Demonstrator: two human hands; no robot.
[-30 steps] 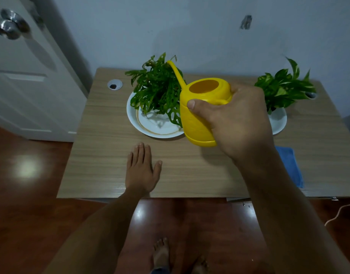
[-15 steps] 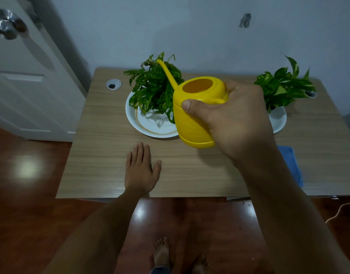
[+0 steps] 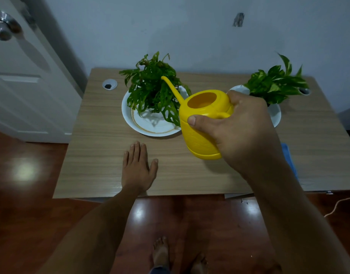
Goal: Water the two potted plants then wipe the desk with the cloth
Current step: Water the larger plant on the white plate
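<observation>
My right hand (image 3: 241, 131) grips the handle of a yellow watering can (image 3: 202, 125), held above the wooden desk (image 3: 103, 155). Its thin spout reaches up and left into the leaves of the left plant (image 3: 152, 89), which stands on a white plate (image 3: 150, 125). The right plant (image 3: 275, 86) stands on a second white plate (image 3: 275, 115), partly hidden behind my hand. My left hand (image 3: 137, 167) lies flat and open on the desk near its front edge. A blue cloth (image 3: 289, 157) shows at the desk's right, mostly covered by my right forearm.
A white door (image 3: 21, 86) with a metal knob stands to the left of the desk. A round cable hole (image 3: 109, 84) sits in the desk's back left corner, another at back right. My bare feet (image 3: 162, 254) stand on the glossy wooden floor. A cord (image 3: 338, 206) lies at right.
The watering can has tipped further left, its spout dropping lower into the left plant's leaves. My left hand has stayed flat on the desk.
</observation>
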